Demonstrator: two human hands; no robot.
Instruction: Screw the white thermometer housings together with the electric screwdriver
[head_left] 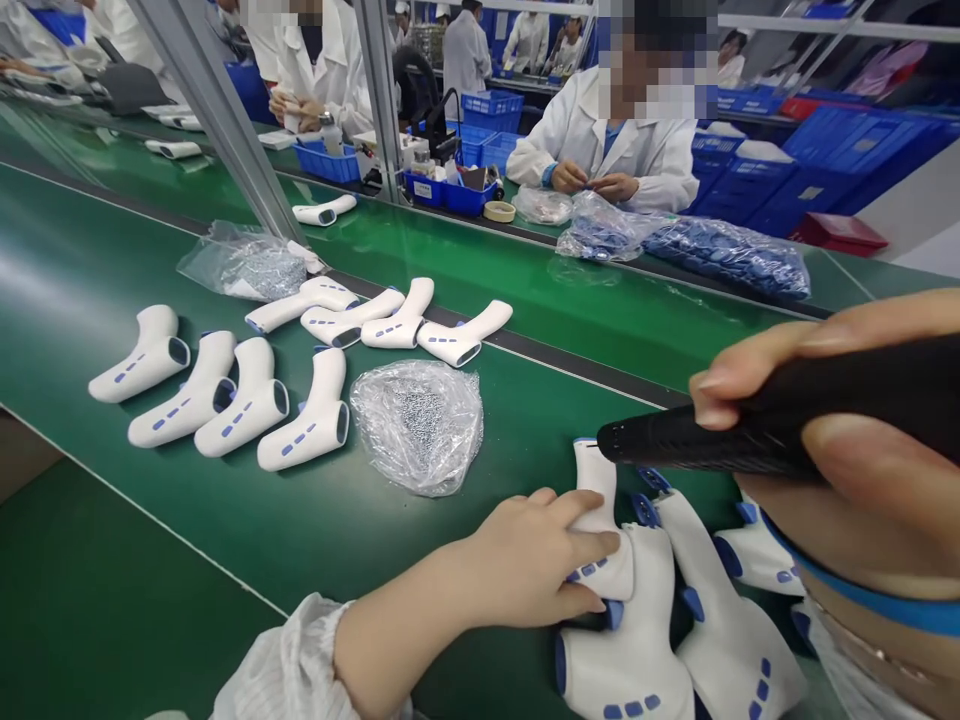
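Observation:
My left hand (529, 560) is closed over a white gun-shaped housing (598, 478) with blue buttons, pressing it down among similar parts. My right hand (874, 470) grips a black electric screwdriver (690, 438), held almost level. Its thin bit reaches the end of the handle of that housing; whether it touches a screw is too small to tell. More white housings (645, 640) with blue trim lie beneath and beside my left hand at the lower right. To the left sits an open clear bag of small screws (418, 420).
Several white gun-shaped housings (304, 435) lie in rows at the left. Another plastic bag of screws (255, 270) rests behind them. A metal post (225, 120) rises at the belt's far side. Across the belt, a co-worker (611, 150) sits behind bags of blue parts (727, 255).

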